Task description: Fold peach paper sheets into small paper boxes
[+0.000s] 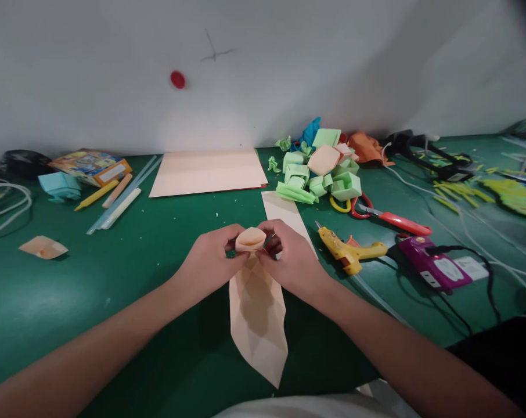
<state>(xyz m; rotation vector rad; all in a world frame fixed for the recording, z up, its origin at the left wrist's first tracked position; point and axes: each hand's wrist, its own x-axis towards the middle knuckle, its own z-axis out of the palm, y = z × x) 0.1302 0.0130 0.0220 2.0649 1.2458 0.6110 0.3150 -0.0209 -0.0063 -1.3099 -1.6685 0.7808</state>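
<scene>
A creased strip of peach paper (256, 313) hangs from between my hands toward the table's near edge. Its upper end is curled into a small rounded loop (251, 238). My left hand (211, 255) pinches the loop's left side with thumb and fingers. On the other side, my right hand (289, 255) grips it the same way, the fingertips curled in. Just beyond my right hand lies a flat pale paper strip (289, 215), partly hidden by that hand.
Folded green paper pieces (298, 174) are heaped at the back. To the right lie a yellow glue gun (348, 249), red-handled scissors (393, 220) and a purple power strip (435, 261) with cords. Peach sheets (211, 171) lie behind; glue sticks (121, 209) and a small folded paper (44, 248) are left.
</scene>
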